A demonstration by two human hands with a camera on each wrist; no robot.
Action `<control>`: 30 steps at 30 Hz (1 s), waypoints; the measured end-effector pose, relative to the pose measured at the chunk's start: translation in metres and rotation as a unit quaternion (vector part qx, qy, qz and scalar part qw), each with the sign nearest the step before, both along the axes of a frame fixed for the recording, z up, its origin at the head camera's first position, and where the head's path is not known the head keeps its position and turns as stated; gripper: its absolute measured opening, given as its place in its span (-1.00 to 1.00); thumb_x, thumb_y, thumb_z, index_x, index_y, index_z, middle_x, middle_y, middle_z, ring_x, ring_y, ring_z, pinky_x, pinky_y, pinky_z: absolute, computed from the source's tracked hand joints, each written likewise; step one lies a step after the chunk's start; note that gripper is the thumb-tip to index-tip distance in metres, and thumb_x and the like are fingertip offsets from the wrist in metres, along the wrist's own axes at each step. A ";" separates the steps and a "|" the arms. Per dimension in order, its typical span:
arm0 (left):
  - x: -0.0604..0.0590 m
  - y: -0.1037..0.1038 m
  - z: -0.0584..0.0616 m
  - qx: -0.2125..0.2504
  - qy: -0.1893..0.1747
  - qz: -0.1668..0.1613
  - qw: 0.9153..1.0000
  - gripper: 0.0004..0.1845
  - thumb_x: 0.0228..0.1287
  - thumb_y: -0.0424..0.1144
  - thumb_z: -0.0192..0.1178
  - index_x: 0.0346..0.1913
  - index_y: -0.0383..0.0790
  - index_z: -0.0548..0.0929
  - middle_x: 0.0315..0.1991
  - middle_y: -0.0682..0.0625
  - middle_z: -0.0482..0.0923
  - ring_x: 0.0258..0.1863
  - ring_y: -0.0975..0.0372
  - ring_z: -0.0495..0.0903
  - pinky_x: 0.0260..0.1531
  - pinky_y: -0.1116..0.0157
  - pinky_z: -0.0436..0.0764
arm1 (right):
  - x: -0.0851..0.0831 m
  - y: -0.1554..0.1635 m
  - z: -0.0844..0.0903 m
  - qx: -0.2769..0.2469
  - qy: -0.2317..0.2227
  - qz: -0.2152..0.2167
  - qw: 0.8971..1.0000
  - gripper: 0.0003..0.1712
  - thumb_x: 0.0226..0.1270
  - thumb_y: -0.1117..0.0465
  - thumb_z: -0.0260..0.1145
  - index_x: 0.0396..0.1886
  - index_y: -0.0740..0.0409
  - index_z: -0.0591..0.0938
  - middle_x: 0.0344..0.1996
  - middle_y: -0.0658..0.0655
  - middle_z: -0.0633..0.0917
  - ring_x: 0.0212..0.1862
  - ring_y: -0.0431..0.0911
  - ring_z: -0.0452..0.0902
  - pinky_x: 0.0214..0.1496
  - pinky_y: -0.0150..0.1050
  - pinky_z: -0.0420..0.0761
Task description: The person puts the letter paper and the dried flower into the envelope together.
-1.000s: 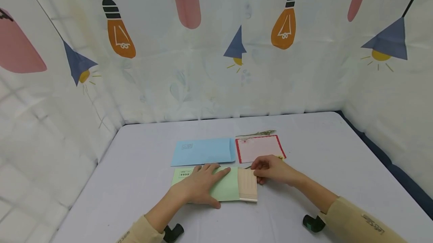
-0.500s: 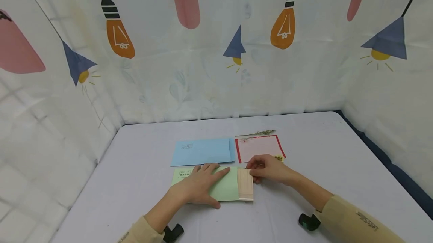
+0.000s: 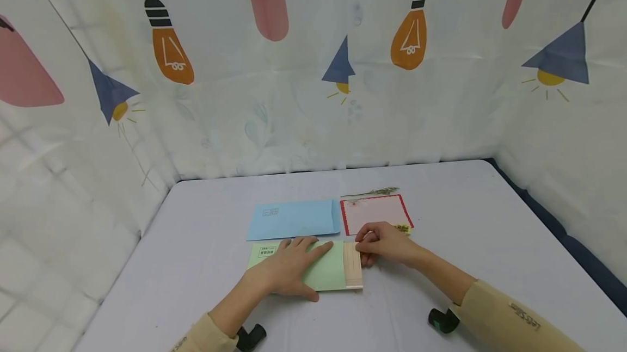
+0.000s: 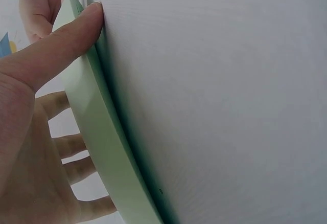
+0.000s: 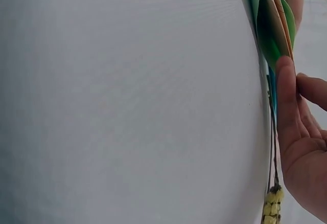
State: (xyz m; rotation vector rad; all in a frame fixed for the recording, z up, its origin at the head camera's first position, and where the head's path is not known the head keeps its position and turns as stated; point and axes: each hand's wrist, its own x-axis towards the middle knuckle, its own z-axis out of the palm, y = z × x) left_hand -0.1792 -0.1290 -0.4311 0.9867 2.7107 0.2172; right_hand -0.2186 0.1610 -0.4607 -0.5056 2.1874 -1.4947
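Pale green paper envelope [image 3: 320,271] lying flat on the table [image 3: 196,243], long axis running left to right, its open end toward the right hand [image 3: 384,243]. A beige lined card [image 3: 353,271] sits partly inside that open end, a narrow strip showing, its long edge crosswise to the envelope. The left hand [image 3: 286,270] rests flat on the envelope's left half, fingers straight and spread, thumb along the near edge; the left wrist view shows the thumb tip [image 4: 84,22] pressing the envelope's edge against the table. The right hand, fingers curled, pinches the far right corner of the card. Beyond the left hand lies a light blue paper envelope [image 3: 294,218], parallel to the green one. Beyond the right hand lies a pink card with a red border [image 3: 374,213], a small yellow dried flower sprig [image 3: 403,228] just beside the knuckles, and a thin green sprig [image 3: 372,193] farther off. The table is covered in pale grey cloth; white curtains [image 3: 294,96] printed with lamps and bulbs enclose it.
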 end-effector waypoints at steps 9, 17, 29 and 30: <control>-0.002 -0.001 -0.001 0.004 -0.007 0.002 1.000 0.12 0.03 0.27 0.51 0.63 0.14 0.18 0.47 -0.07 0.24 0.43 0.02 0.25 0.33 -0.19 0.25 | 0.000 -0.003 0.002 -0.025 -0.016 0.016 0.999 -0.74 0.38 0.32 0.39 -0.03 0.36 0.58 -0.38 0.20 0.75 -0.37 0.05 0.71 -0.19 -0.16 0.72; -0.001 0.000 -0.003 0.000 -0.006 0.004 1.000 0.13 0.03 0.29 0.50 0.63 0.16 0.17 0.48 -0.05 0.24 0.44 0.03 0.24 0.33 -0.17 0.25 | 0.001 -0.007 -0.001 -0.024 -0.027 0.016 0.999 -0.69 0.34 0.32 0.43 0.01 0.32 0.59 -0.34 0.18 0.73 -0.34 0.04 0.71 -0.16 -0.14 0.72; -0.001 -0.001 -0.001 -0.002 -0.007 0.006 1.000 0.12 0.04 0.30 0.49 0.63 0.17 0.17 0.48 -0.05 0.23 0.44 0.03 0.24 0.32 -0.17 0.26 | 0.004 -0.019 0.004 -0.035 -0.030 0.016 0.999 -0.60 0.32 0.35 0.45 0.08 0.37 0.55 -0.33 0.19 0.70 -0.33 0.09 0.73 -0.14 -0.08 0.71; -0.001 -0.001 -0.001 -0.002 -0.007 0.006 1.000 0.12 0.04 0.30 0.49 0.63 0.17 0.17 0.48 -0.05 0.23 0.44 0.03 0.24 0.32 -0.17 0.26 | 0.004 -0.020 0.003 -0.031 -0.028 0.015 0.999 -0.60 0.32 0.34 0.45 0.09 0.36 0.55 -0.33 0.18 0.71 -0.33 0.08 0.73 -0.14 -0.09 0.71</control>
